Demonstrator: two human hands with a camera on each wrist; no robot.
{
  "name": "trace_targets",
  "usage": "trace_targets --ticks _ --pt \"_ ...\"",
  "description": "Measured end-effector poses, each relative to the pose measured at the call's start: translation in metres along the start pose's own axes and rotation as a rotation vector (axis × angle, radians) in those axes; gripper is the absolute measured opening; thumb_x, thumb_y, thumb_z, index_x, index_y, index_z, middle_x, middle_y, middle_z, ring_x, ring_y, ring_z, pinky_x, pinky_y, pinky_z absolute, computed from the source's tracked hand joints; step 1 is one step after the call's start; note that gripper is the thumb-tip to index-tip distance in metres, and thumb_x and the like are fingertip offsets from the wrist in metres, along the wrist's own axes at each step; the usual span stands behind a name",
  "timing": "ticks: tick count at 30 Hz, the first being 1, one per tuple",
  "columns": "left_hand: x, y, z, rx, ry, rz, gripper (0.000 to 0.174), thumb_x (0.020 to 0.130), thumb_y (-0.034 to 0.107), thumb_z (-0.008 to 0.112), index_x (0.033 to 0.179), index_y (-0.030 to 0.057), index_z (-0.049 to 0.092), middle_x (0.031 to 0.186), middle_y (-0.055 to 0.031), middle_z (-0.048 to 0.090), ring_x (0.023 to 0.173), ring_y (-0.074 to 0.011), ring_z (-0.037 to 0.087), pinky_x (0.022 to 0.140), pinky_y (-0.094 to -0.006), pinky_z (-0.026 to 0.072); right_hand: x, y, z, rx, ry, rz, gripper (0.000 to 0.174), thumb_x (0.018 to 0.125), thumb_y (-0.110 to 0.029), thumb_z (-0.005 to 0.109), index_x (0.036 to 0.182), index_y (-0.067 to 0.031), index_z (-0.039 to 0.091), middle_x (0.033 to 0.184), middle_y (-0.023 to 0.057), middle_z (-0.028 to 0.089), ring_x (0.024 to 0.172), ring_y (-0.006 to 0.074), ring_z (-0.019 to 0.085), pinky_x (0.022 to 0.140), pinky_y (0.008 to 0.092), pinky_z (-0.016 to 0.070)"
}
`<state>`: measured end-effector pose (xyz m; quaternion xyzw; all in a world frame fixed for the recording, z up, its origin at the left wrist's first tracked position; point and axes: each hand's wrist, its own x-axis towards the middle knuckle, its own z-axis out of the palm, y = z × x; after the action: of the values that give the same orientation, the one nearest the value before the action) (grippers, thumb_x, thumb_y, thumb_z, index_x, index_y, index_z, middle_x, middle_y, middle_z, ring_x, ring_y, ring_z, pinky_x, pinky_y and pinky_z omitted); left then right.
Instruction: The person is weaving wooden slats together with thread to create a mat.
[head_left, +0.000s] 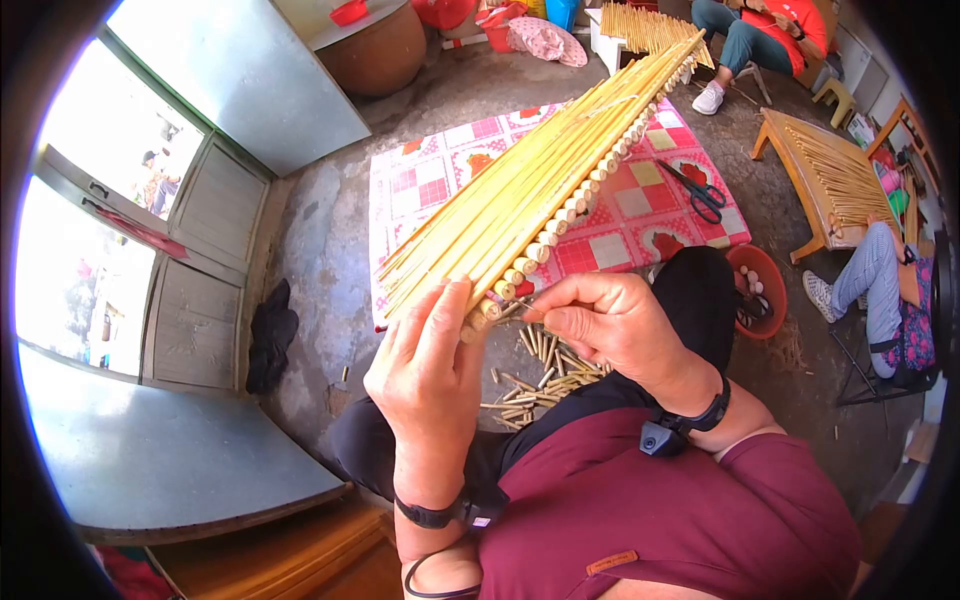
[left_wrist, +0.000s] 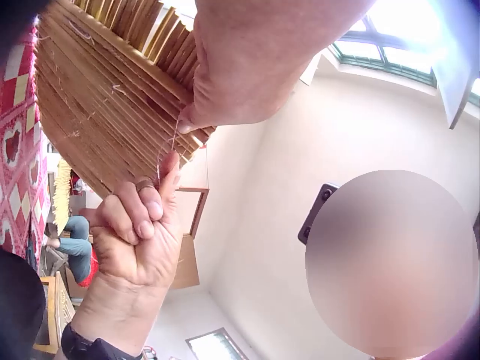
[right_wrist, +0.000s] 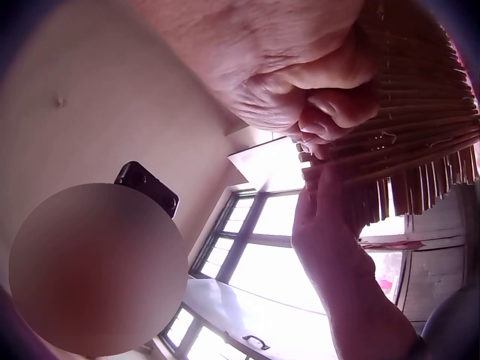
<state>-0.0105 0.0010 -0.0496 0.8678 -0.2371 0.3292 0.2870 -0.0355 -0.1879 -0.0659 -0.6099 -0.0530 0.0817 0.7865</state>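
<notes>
A mat of thin yellow stalks (head_left: 520, 190) slants up and away in the head view, its thicker cut ends in a row along the right edge. My left hand (head_left: 425, 355) grips the near corner, fingers lying over the top stalks. Beside that corner, my right hand (head_left: 615, 325) has thumb and forefinger pinched together at the row of cut ends. The left wrist view shows a fine thread (left_wrist: 159, 161) running from the mat's edge to the right hand's (left_wrist: 131, 217) fingertips. Stitches cross the mat's underside there.
A low table with a pink checked cover (head_left: 620, 215) stands beneath the mat, black scissors (head_left: 705, 200) on it. Short cut stalk pieces (head_left: 545, 385) lie scattered below my hands. A red basin (head_left: 768, 300) stands to the right; two seated people are near other stalk mats.
</notes>
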Motion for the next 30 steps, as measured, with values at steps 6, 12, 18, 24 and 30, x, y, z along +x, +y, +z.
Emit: trace_targets --ticks 6,12,18,24,30 --pt "-0.009 0.003 0.001 0.001 -0.021 -0.011 0.038 0.068 0.001 0.079 0.105 0.0039 0.069 0.100 -0.0137 0.070 0.089 -0.0275 0.069 0.078 -0.0334 0.0547 -0.008 0.002 -0.003 -0.009 -0.079 0.061 0.018 0.094 -0.009 0.059 0.108 -0.0032 0.068 0.063 -0.0061 0.053 0.052 0.0005 0.042 0.045 0.0182 0.0330" --pt "-0.014 -0.003 0.008 0.052 0.007 0.069 0.037 0.069 0.003 0.074 0.106 0.0066 0.069 0.098 -0.0104 0.068 0.087 -0.0260 0.068 0.075 -0.0349 0.0549 -0.014 0.005 0.002 -0.027 -0.012 0.024 0.020 0.093 -0.007 0.058 0.110 -0.0026 0.068 0.066 -0.0055 0.055 0.055 0.0007 0.044 0.048 0.0180 0.0362" --pt "-0.016 -0.002 0.015 0.068 0.044 0.078 0.034 0.070 0.006 0.075 0.104 0.0066 0.070 0.096 -0.0099 0.069 0.086 -0.0260 0.068 0.074 -0.0345 0.0549 -0.014 0.014 0.007 -0.049 0.060 -0.030 0.019 0.094 -0.006 0.058 0.110 0.0006 0.067 0.066 -0.0036 0.054 0.054 0.0018 0.044 0.047 0.0179 0.0348" --pt "-0.014 -0.001 0.016 0.104 0.025 0.096 0.033 0.071 0.009 0.075 0.104 0.0066 0.070 0.096 -0.0096 0.069 0.086 -0.0250 0.068 0.073 -0.0343 0.0549 -0.011 0.017 0.008 -0.040 0.107 -0.055 0.018 0.094 -0.005 0.059 0.108 0.0027 0.067 0.065 -0.0025 0.054 0.053 0.0025 0.043 0.046 0.0180 0.0331" --pt "-0.014 -0.003 0.018 0.077 0.026 0.111 0.034 0.070 0.007 0.074 0.104 0.0060 0.070 0.097 -0.0101 0.070 0.086 -0.0254 0.068 0.073 -0.0345 0.0548 -0.006 0.024 0.010 0.015 0.106 -0.089 0.018 0.094 -0.005 0.058 0.107 0.0031 0.067 0.065 -0.0025 0.054 0.052 0.0024 0.043 0.045 0.0179 0.0320"
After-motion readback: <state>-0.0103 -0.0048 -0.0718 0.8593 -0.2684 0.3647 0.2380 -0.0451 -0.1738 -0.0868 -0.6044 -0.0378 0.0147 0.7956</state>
